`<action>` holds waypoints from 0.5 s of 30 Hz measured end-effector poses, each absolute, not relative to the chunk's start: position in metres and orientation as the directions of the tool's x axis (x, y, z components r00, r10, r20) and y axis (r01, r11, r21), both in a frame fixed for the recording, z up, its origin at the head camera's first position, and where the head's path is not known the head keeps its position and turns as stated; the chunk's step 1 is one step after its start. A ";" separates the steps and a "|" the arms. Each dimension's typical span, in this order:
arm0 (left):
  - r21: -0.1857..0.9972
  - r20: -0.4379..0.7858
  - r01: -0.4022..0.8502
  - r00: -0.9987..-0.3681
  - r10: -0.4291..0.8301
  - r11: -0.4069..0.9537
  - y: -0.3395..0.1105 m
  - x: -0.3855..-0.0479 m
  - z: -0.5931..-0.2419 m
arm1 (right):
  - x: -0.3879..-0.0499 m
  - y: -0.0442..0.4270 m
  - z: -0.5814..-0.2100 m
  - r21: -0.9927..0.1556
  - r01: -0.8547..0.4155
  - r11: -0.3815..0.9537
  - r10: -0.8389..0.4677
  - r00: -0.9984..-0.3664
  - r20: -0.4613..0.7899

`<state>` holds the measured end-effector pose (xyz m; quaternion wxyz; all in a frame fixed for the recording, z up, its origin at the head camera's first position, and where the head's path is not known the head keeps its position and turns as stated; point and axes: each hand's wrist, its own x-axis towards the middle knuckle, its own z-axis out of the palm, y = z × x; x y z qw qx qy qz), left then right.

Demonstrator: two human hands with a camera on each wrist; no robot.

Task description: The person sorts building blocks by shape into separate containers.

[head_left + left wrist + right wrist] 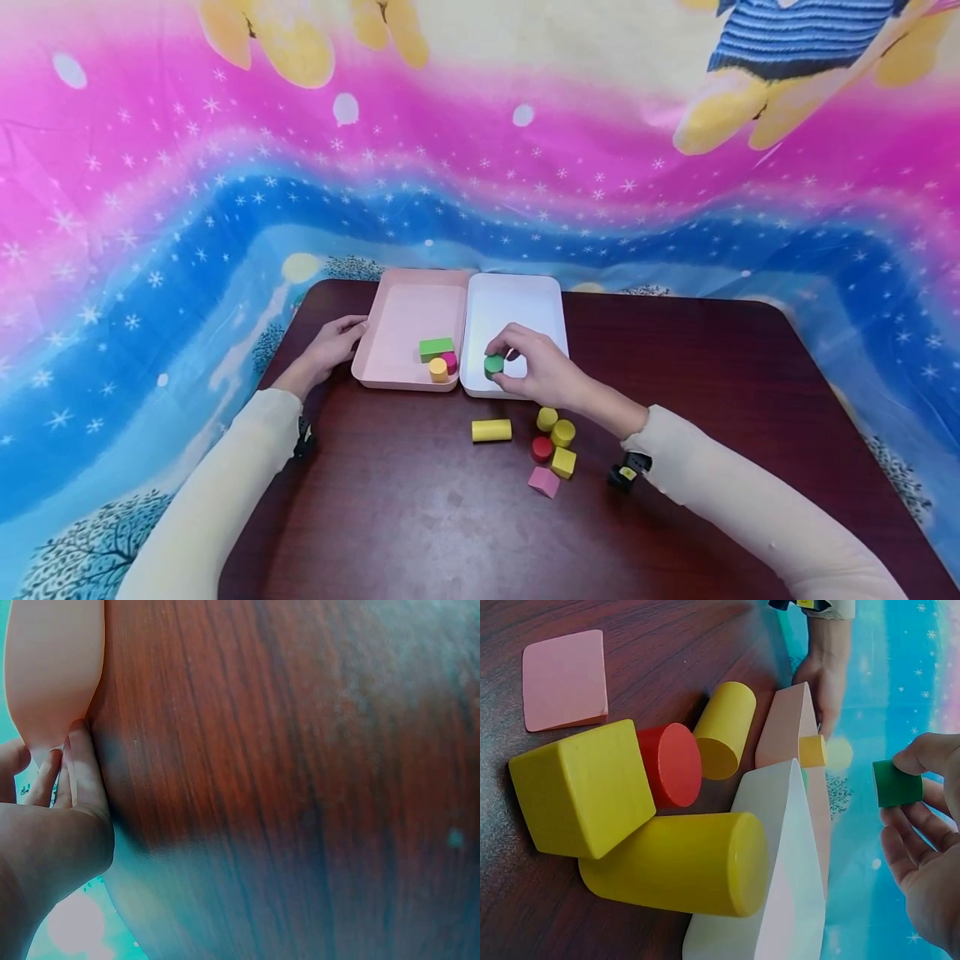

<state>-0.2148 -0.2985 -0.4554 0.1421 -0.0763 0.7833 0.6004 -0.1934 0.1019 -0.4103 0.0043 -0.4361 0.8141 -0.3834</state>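
My right hand (542, 368) pinches a short green cylinder block (493, 365) between thumb and fingers, over the near part of the white tray (551, 287). In the right wrist view the green cylinder block (897, 784) is held clear above the tray rim. My left hand (333, 346) touches the left side of the pink tray (382, 308). The left wrist view shows its fingers (86, 776) fairly straight against the pink tray's outer wall (56, 667). Inside the pink tray lie a green rectangular block (436, 349), a yellow-orange cylinder (438, 371) and a magenta block (450, 362).
On the dark wooden table (390, 500), before the white tray, lie a yellow cylinder (491, 431), two more yellow cylinders (562, 432), a red cylinder (542, 449), a yellow cube (564, 462) and a pink block (544, 482). A patterned cloth (450, 192) hangs behind the table.
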 end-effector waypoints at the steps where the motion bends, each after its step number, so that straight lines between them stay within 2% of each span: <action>1: 0.919 -0.314 -0.290 -0.948 0.052 0.267 -0.298 -0.215 -0.455 | -0.193 0.102 -0.410 -0.630 -0.705 0.327 -0.713 -0.621 0.326; 9: 0.918 -0.325 -0.308 -0.945 0.027 0.250 -0.305 -0.227 -0.474 | -0.196 0.098 -0.411 -0.642 -0.694 0.327 -0.702 -0.633 0.327; 15: 0.921 -0.304 -0.289 -0.953 0.018 0.261 -0.310 -0.232 -0.488 | -0.199 0.095 -0.410 -0.669 -0.651 0.359 -0.681 -0.672 0.290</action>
